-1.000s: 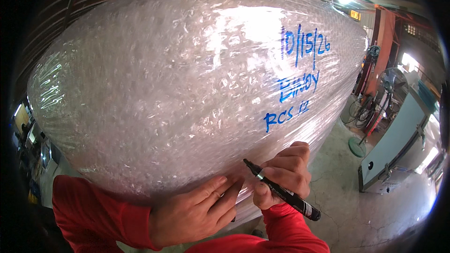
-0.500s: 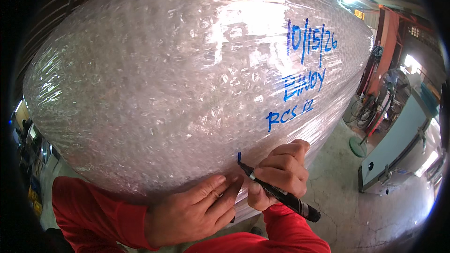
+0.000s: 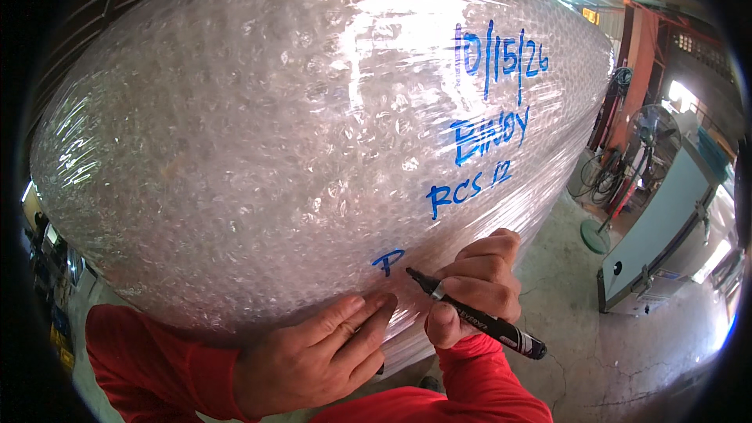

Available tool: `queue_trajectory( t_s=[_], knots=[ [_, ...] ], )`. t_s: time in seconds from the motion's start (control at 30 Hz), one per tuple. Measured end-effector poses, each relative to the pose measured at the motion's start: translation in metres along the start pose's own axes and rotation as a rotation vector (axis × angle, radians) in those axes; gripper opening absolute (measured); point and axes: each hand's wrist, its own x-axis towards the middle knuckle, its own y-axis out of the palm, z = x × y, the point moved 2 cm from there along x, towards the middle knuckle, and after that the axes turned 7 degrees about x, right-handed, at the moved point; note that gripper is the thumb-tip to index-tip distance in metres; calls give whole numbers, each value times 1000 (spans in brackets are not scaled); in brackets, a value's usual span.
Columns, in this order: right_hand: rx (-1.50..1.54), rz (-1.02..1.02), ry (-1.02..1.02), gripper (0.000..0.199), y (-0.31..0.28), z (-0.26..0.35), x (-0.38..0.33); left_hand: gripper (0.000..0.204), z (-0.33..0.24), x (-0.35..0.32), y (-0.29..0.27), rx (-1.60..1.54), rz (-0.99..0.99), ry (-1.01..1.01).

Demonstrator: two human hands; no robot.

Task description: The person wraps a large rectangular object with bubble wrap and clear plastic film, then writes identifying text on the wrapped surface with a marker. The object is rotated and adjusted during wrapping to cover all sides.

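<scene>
A large rounded bundle in clear bubble wrap and stretch film [image 3: 258, 149] fills most of the view, with several lines of blue handwriting [image 3: 489, 129] on its right side. My right hand [image 3: 482, 286] grips a black marker [image 3: 489, 325], its tip pointing up and left at the wrap. Just left of the tip is a fresh blue mark [image 3: 388, 261]; whether the tip touches the film I cannot tell. My left hand [image 3: 317, 352] lies against the lower edge of the bundle, fingers bent together. A small dark piece peeks out beneath them, mostly hidden.
To the right stand a pedestal fan [image 3: 654, 129] with a round green base and a pale metal case [image 3: 666, 235] with latches. Coiled cables [image 3: 599, 176] hang near an orange-red post [image 3: 638, 70]. Cracked concrete floor [image 3: 564, 360] runs below. Dark shelving or equipment lines the far left.
The short blue stroke has grown into a looped letter. The marker tip has shifted slightly right of it. The bundle sits a little further left in view, and my left hand has barely moved.
</scene>
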Motion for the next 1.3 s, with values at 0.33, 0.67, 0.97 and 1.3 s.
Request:
queue_trajectory(
  t_s=[0.33, 0.67, 0.97, 1.3],
  knots=[
    [-77, 119, -29, 20, 1, 0, 0, 21, 2, 0, -2, 32, 32, 30],
    [-82, -30, 29, 18, -1, -5, -1, 20, 3, 0, -2, 35, 17, 42],
    [-78, -231, 56, 18, -11, -9, 0, 19, 3, -1, -2, 36, 3, 46],
    [-105, -5, 67, 19, -10, -11, 0, 19, 4, 0, -2, 10, 13, 45]
  ],
)
